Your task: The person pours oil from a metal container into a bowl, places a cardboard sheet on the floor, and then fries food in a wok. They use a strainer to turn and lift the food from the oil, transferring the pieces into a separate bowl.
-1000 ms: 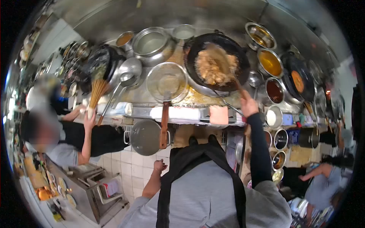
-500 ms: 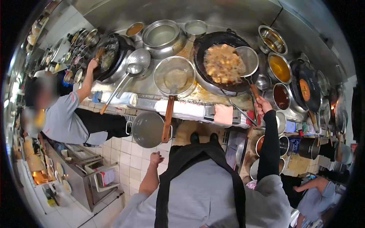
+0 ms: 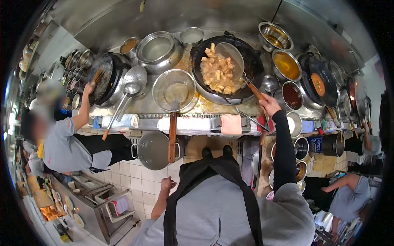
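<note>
The skimmer [image 3: 230, 55] has a round, shallow metal bowl on a long straight wooden handle. The bowl sits tilted inside the black wok [image 3: 255, 67], at upper centre of the frame, against a heap of knobbly golden fried pieces [image 3: 217, 74]. The right hand [image 3: 269, 105] is closed around the handle's near end, just past the wok's rim. The left hand [image 3: 167, 184] hangs low at lower centre over the pale tiled floor [image 3: 141, 172]; I cannot tell whether it is open or closed.

Left of the wok, a wide wire-mesh strainer [image 3: 174, 89] lies on the greasy steel bench [image 3: 143, 104], its wooden handle jutting over the front edge. Folded cloths, white [image 3: 184, 123] and pink [image 3: 231, 124], pad that edge. Round steel sauce bowls [image 3: 287, 64] crowd the wok's right side closely. At the left, a co-worker's hand [image 3: 88, 88] reaches into a second wok [image 3: 107, 76].
</note>
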`<state>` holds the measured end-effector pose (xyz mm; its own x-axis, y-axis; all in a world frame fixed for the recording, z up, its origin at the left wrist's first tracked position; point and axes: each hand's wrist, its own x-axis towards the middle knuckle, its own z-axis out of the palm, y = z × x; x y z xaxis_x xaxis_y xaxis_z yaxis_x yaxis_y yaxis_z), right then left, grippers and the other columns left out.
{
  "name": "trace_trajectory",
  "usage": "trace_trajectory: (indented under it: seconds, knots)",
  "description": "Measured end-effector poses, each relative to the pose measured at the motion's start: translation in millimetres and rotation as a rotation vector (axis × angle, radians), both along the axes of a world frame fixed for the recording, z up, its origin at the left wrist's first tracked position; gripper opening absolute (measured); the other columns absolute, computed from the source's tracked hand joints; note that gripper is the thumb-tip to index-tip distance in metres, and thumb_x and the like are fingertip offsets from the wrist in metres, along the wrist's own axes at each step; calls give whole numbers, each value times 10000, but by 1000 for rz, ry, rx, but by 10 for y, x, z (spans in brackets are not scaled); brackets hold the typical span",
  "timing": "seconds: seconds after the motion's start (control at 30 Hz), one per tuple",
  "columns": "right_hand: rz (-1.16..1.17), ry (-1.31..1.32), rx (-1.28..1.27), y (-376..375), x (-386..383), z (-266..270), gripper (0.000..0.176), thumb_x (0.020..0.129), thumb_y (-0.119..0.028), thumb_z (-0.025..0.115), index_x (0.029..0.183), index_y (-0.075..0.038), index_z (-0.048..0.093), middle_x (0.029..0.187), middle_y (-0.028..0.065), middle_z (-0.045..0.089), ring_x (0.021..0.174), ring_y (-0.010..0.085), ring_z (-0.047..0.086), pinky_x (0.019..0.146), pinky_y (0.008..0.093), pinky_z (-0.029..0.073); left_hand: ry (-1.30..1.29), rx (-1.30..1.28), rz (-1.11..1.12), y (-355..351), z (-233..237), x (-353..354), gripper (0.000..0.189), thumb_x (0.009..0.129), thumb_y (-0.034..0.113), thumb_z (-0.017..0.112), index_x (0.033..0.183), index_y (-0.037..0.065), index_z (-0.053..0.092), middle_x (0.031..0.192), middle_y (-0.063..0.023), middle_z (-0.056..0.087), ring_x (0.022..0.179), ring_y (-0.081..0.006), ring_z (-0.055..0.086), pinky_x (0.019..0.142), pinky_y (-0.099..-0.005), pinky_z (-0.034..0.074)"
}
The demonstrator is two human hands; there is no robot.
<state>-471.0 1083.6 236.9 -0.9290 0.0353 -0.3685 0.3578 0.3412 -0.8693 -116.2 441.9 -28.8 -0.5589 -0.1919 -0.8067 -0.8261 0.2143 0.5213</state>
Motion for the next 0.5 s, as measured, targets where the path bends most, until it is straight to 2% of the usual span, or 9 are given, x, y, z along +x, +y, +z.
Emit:
trace_trajectory:
  seconds: [0.03,0.1,0.13,0.23,0.33,0.5]
  knots:
    - [61,175,208,25,48,-13,477,950,-175,536,1408,-78,442,758,147,627,626,283,605,551,366,472,28,-15,-72,-23,-47,19,356,983,230,518,1170,-65,449,962,-207,590,754,-317,675,598,-376,589]
    - [186,530,625,5,170,73,486,924,-173,557,1384,-53,457,885,240,675,782,414,656,699,434,520,25,-5,-70,-63,-112,1,349,982,229,520,1165,-61,452,957,-203,589,746,-315,673,589,-373,586]
    - [177,392,631,-207,290,506,485,898,-167,565,1356,-34,474,1007,309,625,972,480,594,829,482,489,25,1,-69,-69,-127,-23,345,982,228,520,1162,-58,453,954,-201,589,741,-314,672,584,-371,585]
    - [195,451,596,-270,494,934,471,897,-159,571,1345,-37,489,959,308,634,940,468,611,798,480,491,-34,56,73,-8,-51,-157,330,980,225,521,1151,-51,458,943,-195,588,728,-310,669,567,-365,578]
    - [199,407,625,-207,657,1268,452,895,-140,574,1330,-36,509,929,306,631,907,456,618,769,482,488,-177,152,413,96,134,-433,307,979,226,519,1128,-37,465,931,-182,590,715,-305,670,537,-349,563]
    - [157,405,717,-284,923,1667,453,892,-141,588,1329,-41,518,905,305,629,858,462,623,735,491,483,-114,156,374,61,171,-603,326,978,250,527,1128,-32,464,937,-175,595,715,-298,671,546,-362,569]
